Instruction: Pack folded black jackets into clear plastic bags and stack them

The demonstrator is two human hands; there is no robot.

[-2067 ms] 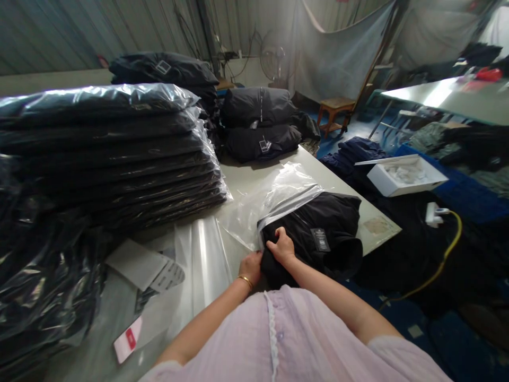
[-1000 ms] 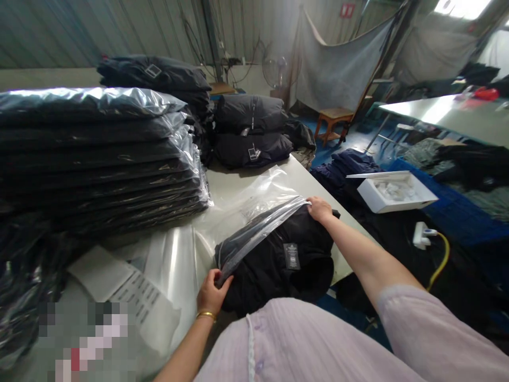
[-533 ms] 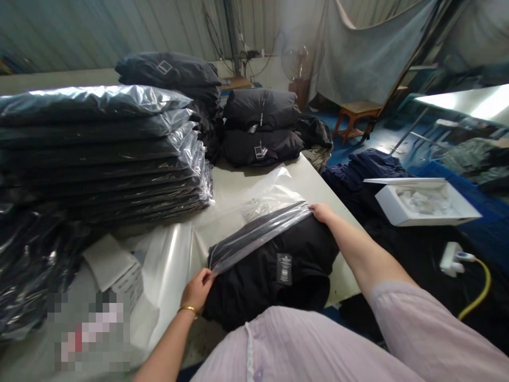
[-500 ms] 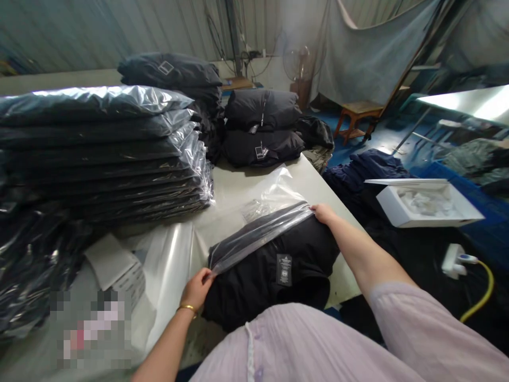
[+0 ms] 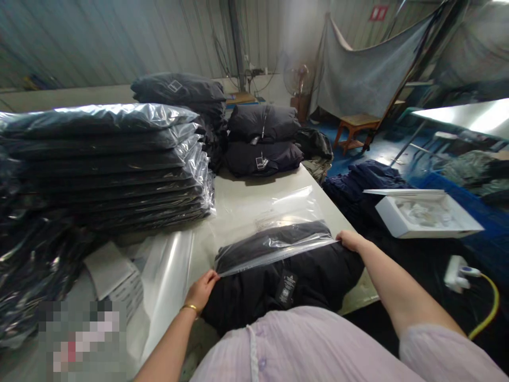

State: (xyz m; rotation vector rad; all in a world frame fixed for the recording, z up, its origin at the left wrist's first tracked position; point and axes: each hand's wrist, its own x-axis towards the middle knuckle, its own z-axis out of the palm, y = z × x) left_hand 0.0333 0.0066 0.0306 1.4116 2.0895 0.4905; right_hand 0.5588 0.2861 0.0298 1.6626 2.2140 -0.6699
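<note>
A folded black jacket [image 5: 318, 276] lies on the table against my body, its dark label [image 5: 287, 289] facing up. Its far part sits inside a clear plastic bag [image 5: 296, 209], whose mouth edge crosses the jacket. My left hand [image 5: 202, 289] pinches the left corner of that edge, a gold bangle on the wrist. At the opposite corner my right hand [image 5: 350, 240] is closed on the bag's edge, its fingertips partly hidden. The bag's far end lies flat and see-through on the table.
Bagged black garments [image 5: 107, 159] are stacked at left, with folded jackets [image 5: 264, 156] behind. Clear plastic sheets [image 5: 169, 281] and printed paper [image 5: 109, 270] lie near my left arm. To the right are an open white box [image 5: 429, 215] and a plug with a yellow cable [image 5: 457, 273].
My right hand has moved right and nearer to me, drawing the bag's edge wider and further over the jacket. The left hand stays about where it was. The view has tilted up slightly.
</note>
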